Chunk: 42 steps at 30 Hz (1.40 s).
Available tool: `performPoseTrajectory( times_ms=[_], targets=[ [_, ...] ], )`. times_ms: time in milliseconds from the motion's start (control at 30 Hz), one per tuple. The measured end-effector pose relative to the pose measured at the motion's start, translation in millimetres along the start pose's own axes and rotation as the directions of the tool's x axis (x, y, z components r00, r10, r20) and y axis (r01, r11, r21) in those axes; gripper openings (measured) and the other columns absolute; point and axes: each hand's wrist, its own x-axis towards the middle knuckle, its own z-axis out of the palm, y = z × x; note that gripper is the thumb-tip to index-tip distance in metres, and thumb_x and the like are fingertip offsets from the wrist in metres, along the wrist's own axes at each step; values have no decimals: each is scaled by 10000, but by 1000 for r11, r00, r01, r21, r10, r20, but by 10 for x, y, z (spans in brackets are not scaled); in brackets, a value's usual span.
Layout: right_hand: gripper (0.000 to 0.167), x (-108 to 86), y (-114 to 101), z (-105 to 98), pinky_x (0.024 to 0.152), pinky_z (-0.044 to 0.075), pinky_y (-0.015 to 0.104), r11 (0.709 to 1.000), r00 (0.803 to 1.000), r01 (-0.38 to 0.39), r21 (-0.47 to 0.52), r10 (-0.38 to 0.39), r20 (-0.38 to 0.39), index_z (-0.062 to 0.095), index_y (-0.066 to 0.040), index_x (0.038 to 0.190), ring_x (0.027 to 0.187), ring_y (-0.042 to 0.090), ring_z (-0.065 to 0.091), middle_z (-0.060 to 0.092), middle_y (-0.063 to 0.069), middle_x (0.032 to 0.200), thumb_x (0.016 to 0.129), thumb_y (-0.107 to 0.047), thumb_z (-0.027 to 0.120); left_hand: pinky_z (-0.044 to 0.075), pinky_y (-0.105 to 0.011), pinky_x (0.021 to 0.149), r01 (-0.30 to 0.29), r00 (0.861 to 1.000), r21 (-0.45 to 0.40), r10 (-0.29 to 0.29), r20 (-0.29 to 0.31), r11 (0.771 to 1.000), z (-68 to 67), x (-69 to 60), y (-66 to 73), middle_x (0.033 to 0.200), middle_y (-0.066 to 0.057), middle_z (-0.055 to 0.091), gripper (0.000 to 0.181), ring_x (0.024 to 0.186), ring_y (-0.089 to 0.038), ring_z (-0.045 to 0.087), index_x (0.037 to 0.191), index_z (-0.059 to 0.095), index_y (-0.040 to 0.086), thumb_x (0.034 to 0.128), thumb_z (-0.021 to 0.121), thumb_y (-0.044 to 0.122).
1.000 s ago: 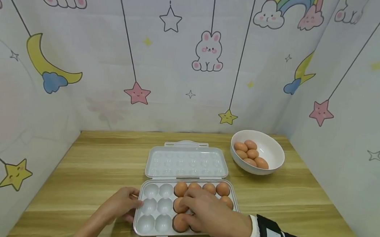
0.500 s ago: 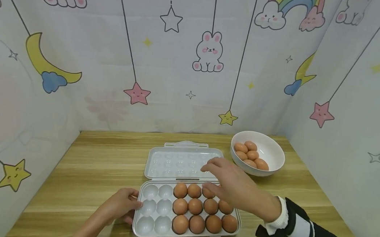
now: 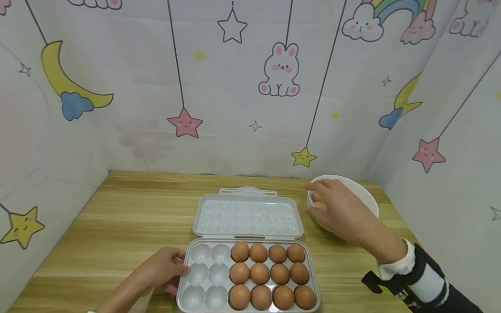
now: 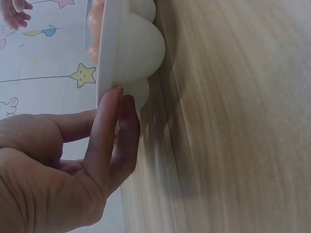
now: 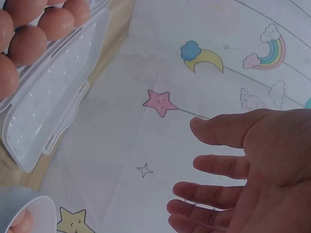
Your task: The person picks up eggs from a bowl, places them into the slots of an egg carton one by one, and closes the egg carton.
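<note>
An egg carton [image 3: 187, 306] lies with its lid [image 3: 248, 216] folded back; brown eggs [image 3: 259, 274] fill its four right columns, and the two left columns of cups are empty. My left hand [image 3: 160, 271] grips the carton's left edge between thumb and fingers; in the left wrist view the fingertips [image 4: 112, 97] pinch the rim [image 4: 108, 53]. My right hand [image 3: 343, 212] is over the white bowl [image 3: 366, 194], hiding most of the eggs in it. In the right wrist view that hand [image 5: 243, 179] has its fingers spread and holds nothing, with the bowl [image 5: 41, 208] at the lower left.
The wooden table [image 3: 144, 207] is bounded at the back and sides by a white cloth [image 3: 233, 155] printed with stars, rabbits and moons. The bowl stands at the table's back right, behind and to the right of the carton.
My right hand has let go of an egg in the carton's front rows, risen and moved back and right to the bowl. My left hand stays on the carton's edge.
</note>
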Motion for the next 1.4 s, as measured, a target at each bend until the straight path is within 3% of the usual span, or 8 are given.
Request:
performPoseTrajectory(
  times_ms=[200,433,600,1033,1400],
  targets=[
    [428,17,226,-53,1024,498,607,997,996,-81,10,80,31,634,11,1331,1243,448,568,632,232,1321,956,-165,744,632,-388,563,-2,1000,2,2,3,1000,9,15,-14,918,-122,697,312,768,-239,690,1204,574,-164,926,669,-59],
    [486,83,488,-38,1070,445,644,979,978,-198,43,195,73,590,29,1380,1307,480,499,575,271,1392,975,-200,731,632,-391,562,-23,999,-16,23,31,1000,4,8,-16,918,-122,705,312,770,-251,702,1204,565,-176,929,658,-62],
    [494,146,698,12,1093,413,657,971,967,-236,40,231,104,559,54,1405,1323,499,481,559,296,1407,981,-153,707,631,-391,563,-16,1000,-15,17,24,1000,8,-6,-5,917,-123,706,310,777,-255,703,1206,568,-172,929,657,-63],
    [543,250,1135,159,1106,390,667,940,929,-335,57,320,185,520,80,1426,1348,508,449,521,321,1435,997,-208,688,630,-393,565,-17,1000,-28,18,26,999,4,-7,-33,915,-117,705,312,776,-245,693,1207,564,-169,932,658,-56],
    [584,372,1432,388,1131,351,677,917,872,-399,14,375,315,473,80,1472,1385,520,398,462,331,1486,1012,-221,670,630,-400,568,-7,1000,-12,7,-5,1000,16,11,-32,939,-113,705,308,853,-259,690,1206,566,-171,934,655,-58]
  ],
)
